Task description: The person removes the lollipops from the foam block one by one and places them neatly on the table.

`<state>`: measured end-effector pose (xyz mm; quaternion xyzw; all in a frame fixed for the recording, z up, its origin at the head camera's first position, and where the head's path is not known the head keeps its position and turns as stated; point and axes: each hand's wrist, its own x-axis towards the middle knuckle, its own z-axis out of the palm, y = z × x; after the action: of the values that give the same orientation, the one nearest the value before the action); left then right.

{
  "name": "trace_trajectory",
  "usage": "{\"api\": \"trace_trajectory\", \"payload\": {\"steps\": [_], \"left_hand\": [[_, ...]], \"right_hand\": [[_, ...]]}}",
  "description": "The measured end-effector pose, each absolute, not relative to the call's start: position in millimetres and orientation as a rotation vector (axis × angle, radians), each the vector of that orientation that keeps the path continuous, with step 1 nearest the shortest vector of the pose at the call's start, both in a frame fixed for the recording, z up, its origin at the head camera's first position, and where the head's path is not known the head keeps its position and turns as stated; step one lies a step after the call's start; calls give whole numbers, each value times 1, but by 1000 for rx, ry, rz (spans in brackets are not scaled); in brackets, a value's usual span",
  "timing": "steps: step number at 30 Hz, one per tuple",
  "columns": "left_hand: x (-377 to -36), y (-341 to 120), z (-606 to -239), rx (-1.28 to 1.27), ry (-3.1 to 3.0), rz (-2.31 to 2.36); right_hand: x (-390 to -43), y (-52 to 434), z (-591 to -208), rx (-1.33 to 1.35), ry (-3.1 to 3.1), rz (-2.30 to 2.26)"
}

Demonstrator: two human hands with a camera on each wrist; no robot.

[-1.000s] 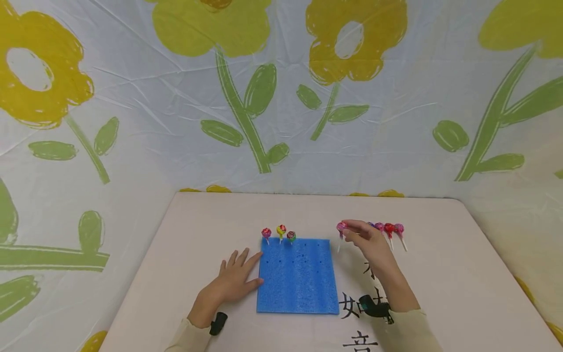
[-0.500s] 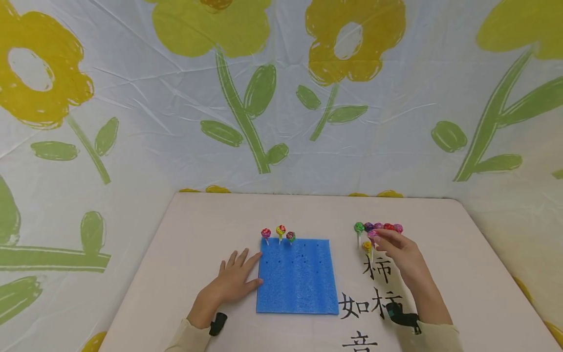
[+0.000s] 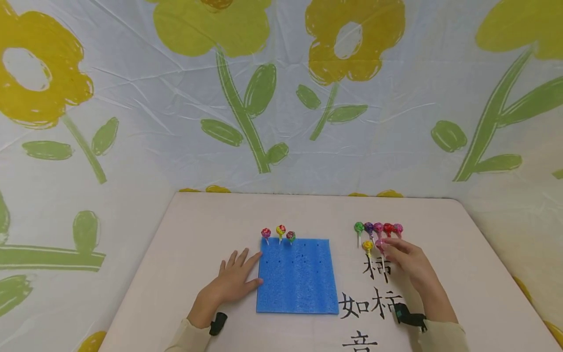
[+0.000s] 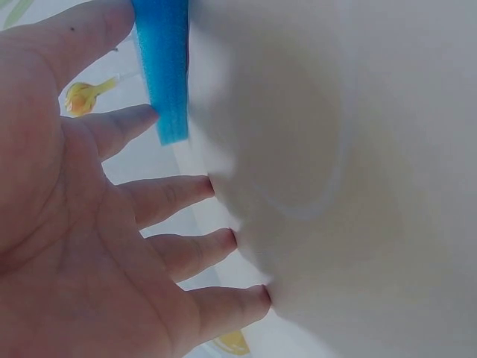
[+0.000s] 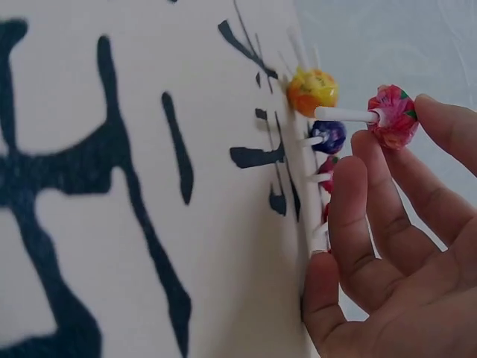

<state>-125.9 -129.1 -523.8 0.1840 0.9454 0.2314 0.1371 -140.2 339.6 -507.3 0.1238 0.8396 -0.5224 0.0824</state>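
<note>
My left hand [image 3: 233,282] [image 4: 112,224] lies flat on the table, fingers spread and straight. Its thumb and forefinger touch the left edge of the blue foam pad [image 3: 296,276] [image 4: 164,67]. Three lollipops [image 3: 281,231] stand in holes along the pad's far edge. My right hand [image 3: 406,261] [image 5: 387,246] pinches the head of a pink lollipop [image 3: 380,243] [image 5: 393,115] in its fingertips, low over the table beside a yellow lollipop [image 3: 367,245] [image 5: 311,89]. Just behind lies a row of several lollipops [image 3: 378,228].
The table [image 3: 462,274] is pale, with black characters [image 3: 369,303] printed near the front right. A flower-patterned cloth [image 3: 264,98] hangs behind and to the sides. Several open holes dot the pad's far half.
My right hand carried the pink lollipop from near the pad's far right corner rightward and down beside the yellow one. The left hand has not moved.
</note>
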Motion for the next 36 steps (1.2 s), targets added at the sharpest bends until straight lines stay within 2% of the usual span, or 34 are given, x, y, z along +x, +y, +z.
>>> {"api": "trace_trajectory", "payload": {"steps": [36], "left_hand": [[-126,-125,-523,527,2733,667]], "right_hand": [[-148,336,-520,425,2686,-1261]]}}
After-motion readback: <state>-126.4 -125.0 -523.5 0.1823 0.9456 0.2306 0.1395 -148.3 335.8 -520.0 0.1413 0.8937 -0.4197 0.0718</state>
